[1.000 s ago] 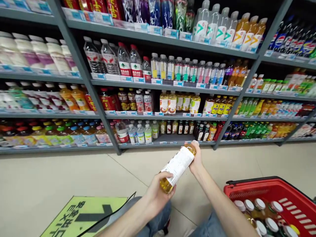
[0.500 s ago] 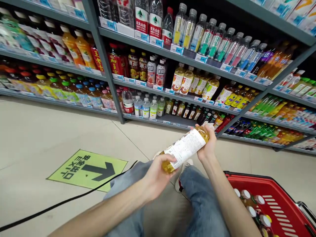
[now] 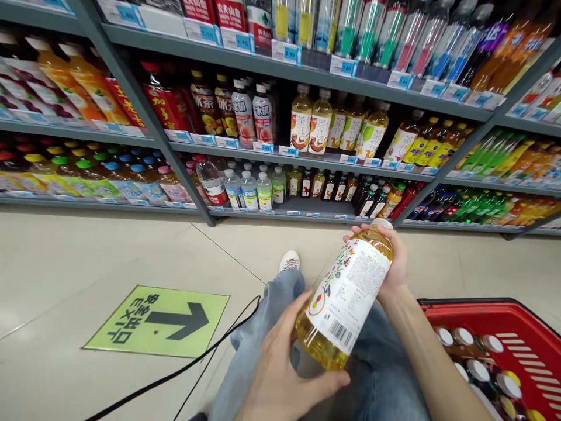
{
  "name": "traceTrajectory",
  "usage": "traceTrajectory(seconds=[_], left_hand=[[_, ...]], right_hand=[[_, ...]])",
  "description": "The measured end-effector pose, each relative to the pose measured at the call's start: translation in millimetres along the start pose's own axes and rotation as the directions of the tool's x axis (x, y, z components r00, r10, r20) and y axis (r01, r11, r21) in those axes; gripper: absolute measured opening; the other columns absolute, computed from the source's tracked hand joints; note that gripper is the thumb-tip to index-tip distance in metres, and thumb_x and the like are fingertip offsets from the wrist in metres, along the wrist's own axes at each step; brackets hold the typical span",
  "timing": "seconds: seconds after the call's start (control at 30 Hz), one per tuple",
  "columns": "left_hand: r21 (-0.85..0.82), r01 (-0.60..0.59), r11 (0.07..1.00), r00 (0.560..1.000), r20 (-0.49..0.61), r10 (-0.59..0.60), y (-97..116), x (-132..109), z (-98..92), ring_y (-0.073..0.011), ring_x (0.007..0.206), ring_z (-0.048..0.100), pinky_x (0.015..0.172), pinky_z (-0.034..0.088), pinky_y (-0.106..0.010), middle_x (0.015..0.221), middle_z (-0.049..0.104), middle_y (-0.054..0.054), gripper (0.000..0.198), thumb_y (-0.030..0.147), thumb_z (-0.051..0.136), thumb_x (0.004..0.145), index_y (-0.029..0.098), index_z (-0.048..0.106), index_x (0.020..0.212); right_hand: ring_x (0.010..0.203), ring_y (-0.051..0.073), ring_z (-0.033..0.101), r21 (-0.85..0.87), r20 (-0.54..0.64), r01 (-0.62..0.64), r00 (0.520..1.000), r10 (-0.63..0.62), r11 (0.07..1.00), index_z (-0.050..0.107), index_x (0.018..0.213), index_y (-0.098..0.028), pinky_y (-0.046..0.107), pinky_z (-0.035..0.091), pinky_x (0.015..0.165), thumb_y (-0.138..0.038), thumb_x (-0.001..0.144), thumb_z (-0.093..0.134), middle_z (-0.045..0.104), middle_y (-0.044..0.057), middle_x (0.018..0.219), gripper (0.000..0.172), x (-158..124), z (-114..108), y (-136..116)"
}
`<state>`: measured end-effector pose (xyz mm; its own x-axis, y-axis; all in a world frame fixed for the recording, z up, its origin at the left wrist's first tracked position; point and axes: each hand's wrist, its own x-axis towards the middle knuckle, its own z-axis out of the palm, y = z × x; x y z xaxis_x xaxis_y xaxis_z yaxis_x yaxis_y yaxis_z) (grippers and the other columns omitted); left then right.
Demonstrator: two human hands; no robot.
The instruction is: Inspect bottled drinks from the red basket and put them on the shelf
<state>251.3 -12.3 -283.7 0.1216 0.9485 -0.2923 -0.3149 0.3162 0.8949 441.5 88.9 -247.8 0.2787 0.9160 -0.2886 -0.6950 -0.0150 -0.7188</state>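
A bottle of golden tea drink (image 3: 346, 298) is held tilted in front of me, its white cap up and to the right. Its white label shows a colourful plant drawing, small print and a barcode. My right hand (image 3: 397, 263) is closed around the neck end, just under the cap. Around the lower end curves my left hand (image 3: 284, 362), its fingers against the left side and its thumb by the base. Similar tea bottles (image 3: 322, 123) with white labels stand on the middle shelf ahead.
At lower right stands a red shopping basket (image 3: 521, 316) holding several bottles with mostly white caps (image 3: 477, 369). Drink shelves (image 3: 307, 213) run across the view. A green exit sign (image 3: 131, 336) lies on the floor, and a black cable (image 3: 175, 371) trails past my leg.
The bottle has turned and come closer, showing the label's plant drawing and barcode. My left hand has shifted from gripping its side to cupping its base. The view has moved nearer the shelves.
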Motion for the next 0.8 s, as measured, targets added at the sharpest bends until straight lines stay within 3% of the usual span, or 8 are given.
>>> traceTrajectory(seconds=[0.1,0.2,0.33,0.43,0.53,0.6,0.67,0.8], left_hand=[[0.072,-0.099,0.993,0.985,-0.136,0.108,-16.4,-5.3,11.2,-0.0418,0.146,0.037,0.119,0.040,-0.044,0.140,0.060,-0.009,0.099,-0.005,0.091,0.032,0.030,0.071,0.123],[0.284,-0.069,0.956,0.995,-0.056,0.088,-23.1,-8.1,13.7,-0.0429,0.147,0.036,0.124,0.034,-0.052,0.146,0.054,-0.002,0.108,0.004,0.095,0.035,0.040,0.065,0.132],[0.504,-0.089,0.859,0.996,0.046,0.077,-17.7,-5.7,5.0,-0.0429,0.148,0.035,0.126,0.027,-0.058,0.149,0.053,0.002,0.094,0.017,0.095,0.051,0.049,0.060,0.133],[0.429,-0.178,0.886,0.976,-0.039,0.215,-12.0,-6.2,-4.5,-0.0402,0.148,0.036,0.129,0.023,-0.050,0.145,0.057,0.001,0.097,0.010,0.094,0.048,0.045,0.062,0.132],[0.416,-0.195,0.888,0.970,-0.051,0.237,-5.6,-9.6,-17.9,-0.0382,0.148,0.037,0.129,0.024,-0.047,0.149,0.056,0.000,0.095,0.012,0.095,0.050,0.041,0.061,0.135],[0.536,-0.199,0.820,0.968,-0.023,0.250,-3.2,-10.4,-26.2,-0.0378,0.146,0.041,0.128,0.026,-0.049,0.151,0.054,0.000,0.093,0.018,0.094,0.056,0.041,0.058,0.139],[0.649,-0.256,0.717,0.940,-0.006,0.341,-5.3,-8.1,-30.2,-0.0378,0.141,0.049,0.126,0.032,-0.048,0.148,0.057,0.000,0.092,0.022,0.094,0.057,0.039,0.057,0.139],[0.770,-0.488,0.410,0.801,0.209,0.561,-21.1,2.5,-26.7,-0.0336,0.123,0.066,0.105,0.056,-0.043,0.141,0.064,-0.002,0.090,0.024,0.086,0.063,0.032,0.051,0.146]], right_hand=[[0.074,0.027,0.075,-0.067,-0.007,-0.015,1.000,0.015,0.998,0.069,0.083,-0.020,0.036,0.060,0.056,-0.032,0.066,0.074,0.076,0.005,0.082,0.021,-2.7,-4.1,8.1],[0.072,0.027,0.075,-0.076,-0.011,-0.071,0.997,0.070,0.995,0.070,0.082,-0.018,0.034,0.059,0.054,-0.029,0.065,0.077,0.077,0.006,0.082,0.022,-2.5,-5.3,16.8],[0.069,0.024,0.073,-0.065,0.021,-0.134,0.991,0.135,0.989,0.070,0.085,-0.019,0.034,0.060,0.055,-0.031,0.070,0.078,0.077,0.006,0.086,0.020,-3.1,-6.3,21.4],[0.081,0.027,0.075,-0.046,0.099,-0.102,0.989,0.106,0.994,0.070,0.100,-0.021,0.037,0.062,0.062,-0.037,0.075,0.076,0.078,0.007,0.101,0.031,-10.2,-3.2,21.0],[0.096,0.031,0.076,-0.007,0.275,-0.138,0.952,0.134,0.990,0.066,0.120,-0.026,0.045,0.063,0.077,-0.047,0.080,0.073,0.075,0.007,0.118,0.045,-19.3,2.5,22.1],[0.098,0.031,0.075,0.019,0.295,-0.199,0.937,0.185,0.980,0.068,0.118,-0.025,0.047,0.062,0.082,-0.051,0.083,0.069,0.075,0.008,0.117,0.044,-21.7,4.3,25.3],[0.092,0.031,0.075,0.037,0.214,-0.268,0.943,0.254,0.963,0.070,0.106,-0.020,0.044,0.062,0.079,-0.053,0.084,0.064,0.077,0.009,0.104,0.040,-19.1,2.3,30.1],[0.073,0.027,0.073,0.059,0.032,-0.354,0.935,0.352,0.933,0.069,0.086,-0.018,0.039,0.060,0.068,-0.053,0.083,0.061,0.075,0.008,0.078,0.036,-5.5,-11.6,37.6]])
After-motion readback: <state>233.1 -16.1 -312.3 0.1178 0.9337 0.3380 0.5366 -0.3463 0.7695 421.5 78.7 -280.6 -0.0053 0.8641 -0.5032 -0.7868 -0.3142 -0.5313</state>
